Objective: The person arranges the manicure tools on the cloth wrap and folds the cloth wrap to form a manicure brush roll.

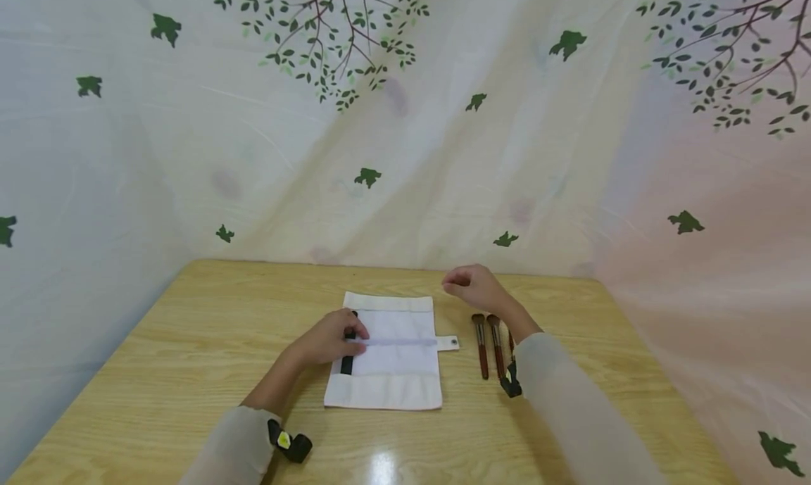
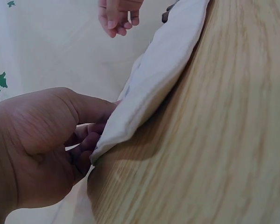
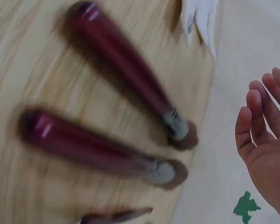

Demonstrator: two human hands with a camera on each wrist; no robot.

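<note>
A white fabric brush roll [image 1: 399, 393] lies spread flat, with a pocket band along its near side and a snap tab [image 1: 448, 343] at its right. My left hand [image 1: 329, 338] rests over its left edge, thumb and index finger apart on the cloth. A black strip [image 1: 346, 365] shows above and below those fingers. In the left wrist view the roll's edge [image 2: 144, 98] hides the fingertips. My right hand [image 1: 476, 288] hovers past the brushes with loosely bent fingers, holding nothing. Beneath its wrist lie makeup brushes [image 1: 481, 348] with dark red handles.
In the right wrist view two brushes [image 3: 121, 60] show large, with part of another dark one [image 3: 116, 216] at the bottom. The wooden table [image 1: 190, 344] ends against a pale curtain [image 1: 304, 189] printed with leaves.
</note>
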